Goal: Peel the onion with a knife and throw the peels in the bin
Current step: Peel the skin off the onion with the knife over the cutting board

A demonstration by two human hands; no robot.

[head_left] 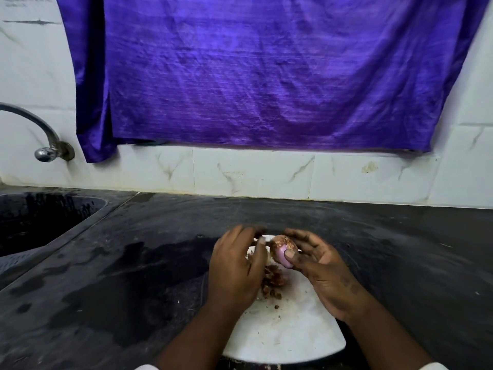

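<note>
Taking the white cutting board (288, 327) as the landmark, a dark sink (40, 222) is sunk into the black counter (133, 263) far to its left, with a curved metal tap (40, 134) on the tiled wall above it. A purple cloth (253, 76) hangs on the wall behind the board. The left hand (234, 268) hovers over the board's left edge, fingers curled inward; a thin pale sliver near its fingertips may be the knife, but whether the hand actually grips it cannot be told. Just right of that hand, a heap of brown dry peels (272, 283) lies on the board's upper part, with small flecks scattered further down its surface. Above the board's far end, the onion (283, 251) is held off the surface in the right hand (322, 265), thumb pressed on its pink peeled side and fingers wrapped behind, brown skin clinging to its top. Wet patches darken the counter left of the board.
</note>
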